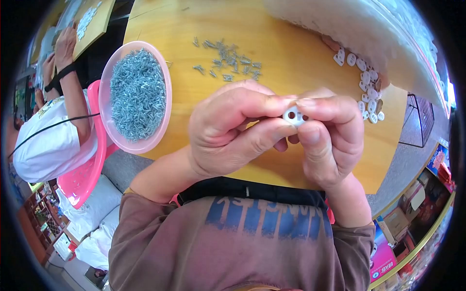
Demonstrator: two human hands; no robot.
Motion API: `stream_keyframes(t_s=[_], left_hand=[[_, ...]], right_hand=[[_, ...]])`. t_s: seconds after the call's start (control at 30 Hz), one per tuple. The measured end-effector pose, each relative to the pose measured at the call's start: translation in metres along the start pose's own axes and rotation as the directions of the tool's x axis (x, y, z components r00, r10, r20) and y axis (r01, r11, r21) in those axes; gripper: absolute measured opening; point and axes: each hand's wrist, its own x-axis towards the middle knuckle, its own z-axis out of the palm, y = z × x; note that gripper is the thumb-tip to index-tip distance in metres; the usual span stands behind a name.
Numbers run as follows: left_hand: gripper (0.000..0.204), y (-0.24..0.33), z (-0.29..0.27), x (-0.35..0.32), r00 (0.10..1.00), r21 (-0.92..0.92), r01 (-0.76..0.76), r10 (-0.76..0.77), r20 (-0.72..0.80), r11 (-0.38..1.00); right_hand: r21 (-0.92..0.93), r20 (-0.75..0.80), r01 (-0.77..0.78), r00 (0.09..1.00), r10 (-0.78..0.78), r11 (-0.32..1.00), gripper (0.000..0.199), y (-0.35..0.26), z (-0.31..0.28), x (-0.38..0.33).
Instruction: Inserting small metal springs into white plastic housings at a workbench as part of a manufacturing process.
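Observation:
Between both hands, in front of my chest, is a small white two-hole cord lock [293,116]. My left hand [233,127] pinches its left side between thumb and index finger. From the other side, the thumb and fingertips of my right hand [335,133] close on it. Its dark round holes face me, and the fingertips cover part of the piece. Loose metal springs [228,57] lie scattered on the table beyond my left hand. To the left, a pink oval bowl [168,92] is heaped with many more springs [137,94].
The yellow wooden table [194,121] carries a pile of white cord locks [371,92] at the right. A large clear plastic bag [340,24] of white pieces bulges over the far right. At left, another person [53,136] sits on a pink chair [92,169] near another table.

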Motion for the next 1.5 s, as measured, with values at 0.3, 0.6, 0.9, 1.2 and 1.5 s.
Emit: stream_keyframes(t_s=[0.3,0.6,0.9,1.2,1.5], left_hand=[[0.024,0.009,0.001,0.007,1.0,0.082,-0.004,0.006,-0.024,0.997],[0.027,0.011,0.003,0.008,0.999,0.091,0.017,-0.012,-0.052,0.996],[0.026,0.009,0.005,0.006,0.994,-0.028,0.057,-0.059,-0.094,0.998],[0.023,0.007,0.005,0.005,0.98,-0.178,0.168,-0.184,-0.076,0.97],[0.026,0.003,0.006,0.002,0.988,-0.162,0.141,-0.15,-0.042,0.977]], right_hand=[[0.045,-0.042,-0.033,0.999,0.035,0.998,0.026,-0.001,0.001,0.002],[0.057,-0.034,-0.072,0.997,0.074,0.996,0.027,-0.005,-0.002,0.003],[0.083,-0.038,-0.106,0.993,0.11,0.991,0.029,-0.006,-0.001,0.003],[-0.011,0.026,-0.049,0.998,0.049,0.999,0.028,-0.007,-0.007,0.005],[0.003,0.006,0.038,0.999,-0.038,0.999,0.032,-0.004,-0.007,0.003]])
